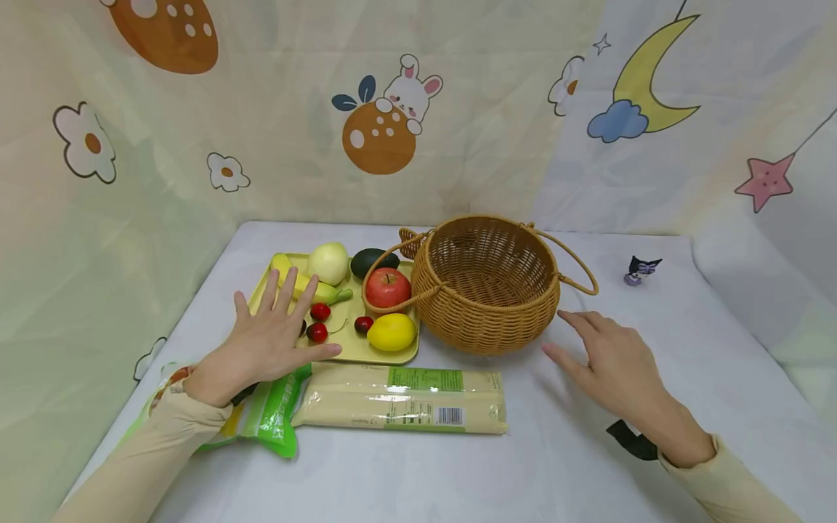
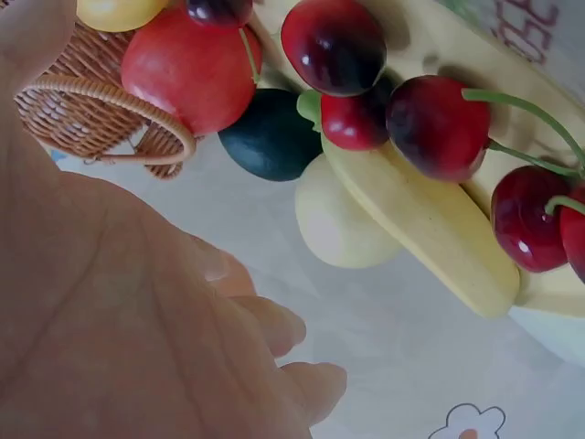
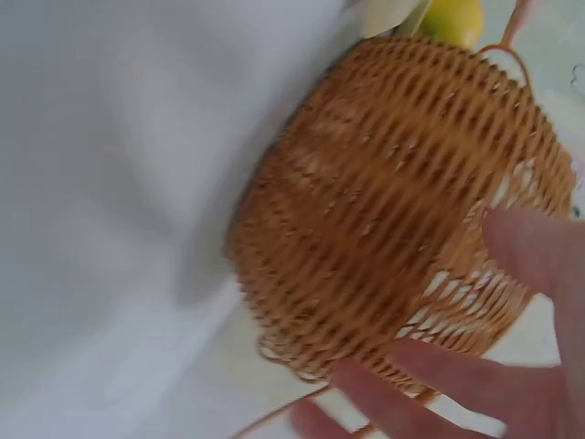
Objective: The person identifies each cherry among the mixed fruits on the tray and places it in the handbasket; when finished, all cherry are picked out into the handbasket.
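Observation:
My left hand [image 1: 268, 341] is spread over the left part of a yellow tray [image 1: 356, 351], fingers straight and holding nothing. Around it on the tray lie a banana [image 1: 320, 292], several cherries [image 1: 317, 333], a pale round fruit [image 1: 329, 263], a dark green avocado [image 1: 366, 263], a red apple [image 1: 389, 288] and a lemon [image 1: 391, 332]. My right hand [image 1: 611, 363] is beside the wicker basket [image 1: 487, 319], thumb apart from the fingers, fingertips close to its right side. In the right wrist view the basket [image 3: 375, 201] fills the middle. One basket handle hangs over the apple.
A pack of spaghetti [image 1: 405, 399] lies in front of the tray. Left of it, a green plastic bag [image 1: 277, 414] lies partly under my left forearm. A small dark figurine [image 1: 641, 270] stands at the back right. Printed cloth [image 1: 484, 109] hangs behind the white table [image 1: 418, 479].

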{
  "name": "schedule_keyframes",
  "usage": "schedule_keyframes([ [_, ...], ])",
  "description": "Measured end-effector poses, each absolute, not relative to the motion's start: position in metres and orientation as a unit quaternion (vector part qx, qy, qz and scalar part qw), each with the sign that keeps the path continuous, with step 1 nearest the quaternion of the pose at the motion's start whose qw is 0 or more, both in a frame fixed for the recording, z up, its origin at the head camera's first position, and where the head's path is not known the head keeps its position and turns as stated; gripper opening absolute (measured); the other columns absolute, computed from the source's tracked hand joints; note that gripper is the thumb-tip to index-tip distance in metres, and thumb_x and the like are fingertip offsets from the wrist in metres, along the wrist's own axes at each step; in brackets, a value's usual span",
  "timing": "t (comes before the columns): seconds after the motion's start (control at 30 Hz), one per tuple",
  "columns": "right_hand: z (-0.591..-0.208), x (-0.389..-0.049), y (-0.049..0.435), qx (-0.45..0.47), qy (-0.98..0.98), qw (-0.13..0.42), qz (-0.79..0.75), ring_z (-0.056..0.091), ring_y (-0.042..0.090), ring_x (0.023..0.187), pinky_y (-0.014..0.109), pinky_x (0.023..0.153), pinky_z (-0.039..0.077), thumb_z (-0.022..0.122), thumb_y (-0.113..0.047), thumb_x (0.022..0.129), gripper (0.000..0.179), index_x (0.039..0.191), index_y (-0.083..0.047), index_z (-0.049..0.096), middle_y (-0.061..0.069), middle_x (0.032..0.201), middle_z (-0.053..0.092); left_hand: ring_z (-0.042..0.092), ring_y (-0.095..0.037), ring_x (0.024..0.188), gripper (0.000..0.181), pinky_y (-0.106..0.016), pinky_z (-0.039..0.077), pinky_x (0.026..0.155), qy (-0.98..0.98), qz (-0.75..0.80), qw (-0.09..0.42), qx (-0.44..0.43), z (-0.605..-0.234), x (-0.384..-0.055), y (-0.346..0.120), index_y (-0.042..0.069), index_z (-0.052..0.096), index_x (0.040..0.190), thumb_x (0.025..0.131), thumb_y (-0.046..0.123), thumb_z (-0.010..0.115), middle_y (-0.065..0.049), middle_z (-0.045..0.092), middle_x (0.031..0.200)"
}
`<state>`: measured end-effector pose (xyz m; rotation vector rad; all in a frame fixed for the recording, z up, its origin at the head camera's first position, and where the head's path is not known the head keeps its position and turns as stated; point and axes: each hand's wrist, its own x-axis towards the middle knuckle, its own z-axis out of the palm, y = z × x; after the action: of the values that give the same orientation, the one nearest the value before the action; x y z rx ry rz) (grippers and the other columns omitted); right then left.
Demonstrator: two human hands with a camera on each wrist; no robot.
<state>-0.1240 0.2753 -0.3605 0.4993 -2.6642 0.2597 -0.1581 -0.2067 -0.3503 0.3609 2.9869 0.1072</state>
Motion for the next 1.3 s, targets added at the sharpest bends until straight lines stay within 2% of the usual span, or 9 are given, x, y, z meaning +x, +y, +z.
schedule_keyframes([
  [0.07,-0.356,-0.121,0.272,0.182,-0.941,0.261,0.117,0.069,0.037,0.084,0.056,0.07,0.053,0.079,-0.033,0.087,0.046,0.122,-0.004,0.071,0.014,0.11,0.073,-0.013,-0.05,0.157,0.122,-0.089,-0.003,0.107,0.99,0.031,0.064,0.12,-0.349,-0.157,-0.208,0.015,-0.002,0.167,0.082,0.091,0.044,-0.024,-0.01,0.171],
  [0.13,-0.351,-0.12,0.268,0.182,-0.926,0.299,0.143,0.068,0.034,0.082,0.053,0.07,0.051,0.08,-0.026,0.086,0.039,0.118,-0.005,0.072,0.011,0.105,0.073,-0.01,-0.05,0.157,0.121,-0.088,0.0,0.108,0.99,0.034,0.065,0.12,-0.348,-0.155,-0.211,0.014,0.0,0.167,0.083,0.091,0.044,-0.024,-0.008,0.171],
  [0.3,-0.341,-0.123,0.263,0.199,-0.898,0.344,0.189,0.063,0.038,0.109,0.053,0.087,0.049,0.075,-0.015,0.089,0.047,0.133,-0.005,0.067,0.019,0.121,0.068,-0.003,-0.047,0.158,0.112,-0.086,0.004,0.11,0.987,0.057,0.081,0.128,-0.345,-0.153,-0.224,0.014,0.007,0.167,0.088,0.086,0.043,-0.023,-0.003,0.172],
  [0.47,-0.342,-0.136,0.26,0.224,-0.895,0.334,0.195,0.057,0.044,0.126,0.062,0.094,0.047,0.072,-0.009,0.092,0.051,0.143,-0.008,0.062,0.021,0.142,0.06,0.015,-0.052,0.154,0.086,-0.084,0.013,0.111,0.983,0.057,0.083,0.153,-0.344,-0.156,-0.241,0.022,0.022,0.165,0.099,0.071,0.044,-0.021,0.014,0.172],
  [0.7,-0.357,-0.152,0.257,0.238,-0.89,0.324,0.214,0.047,0.044,0.142,0.068,0.099,0.043,0.071,-0.005,0.093,0.05,0.142,-0.01,0.062,0.02,0.152,0.053,0.047,-0.052,0.134,0.06,-0.072,0.042,0.099,0.976,0.045,0.051,0.208,-0.34,-0.166,-0.26,0.02,0.047,0.156,0.102,0.046,0.059,-0.024,0.044,0.157],
  [1.07,-0.364,-0.157,0.257,0.235,-0.883,0.33,0.235,0.051,0.043,0.136,0.066,0.096,0.045,0.073,-0.005,0.092,0.049,0.139,-0.011,0.065,0.019,0.151,0.054,0.062,-0.043,0.119,0.049,-0.064,0.05,0.092,0.959,0.093,0.059,0.259,-0.342,-0.182,-0.281,0.012,0.061,0.144,0.097,0.022,0.071,-0.018,0.065,0.139],
  [1.17,-0.365,-0.157,0.258,0.231,-0.884,0.329,0.237,0.052,0.043,0.136,0.066,0.096,0.045,0.073,-0.005,0.092,0.049,0.139,-0.012,0.065,0.019,0.151,0.054,0.064,-0.028,0.092,0.049,-0.045,0.053,0.079,0.959,0.103,0.082,0.252,-0.342,-0.187,-0.284,0.012,0.062,0.143,0.096,0.02,0.072,-0.013,0.073,0.112],
  [1.23,-0.365,-0.157,0.258,0.231,-0.883,0.332,0.238,0.052,0.043,0.136,0.066,0.096,0.045,0.074,-0.005,0.091,0.049,0.139,-0.012,0.066,0.018,0.151,0.054,0.054,-0.018,0.073,0.048,-0.034,0.046,0.07,0.96,0.107,0.101,0.237,-0.343,-0.189,-0.284,0.011,0.063,0.142,0.096,0.02,0.072,-0.005,0.068,0.087],
  [1.3,-0.365,-0.157,0.258,0.233,-0.882,0.333,0.237,0.052,0.043,0.136,0.065,0.096,0.045,0.074,-0.005,0.091,0.049,0.139,-0.012,0.066,0.019,0.151,0.054,0.043,-0.014,0.065,0.047,-0.03,0.039,0.064,0.962,0.105,0.113,0.225,-0.344,-0.192,-0.286,0.011,0.063,0.141,0.096,0.021,0.072,-0.003,0.061,0.078],
])
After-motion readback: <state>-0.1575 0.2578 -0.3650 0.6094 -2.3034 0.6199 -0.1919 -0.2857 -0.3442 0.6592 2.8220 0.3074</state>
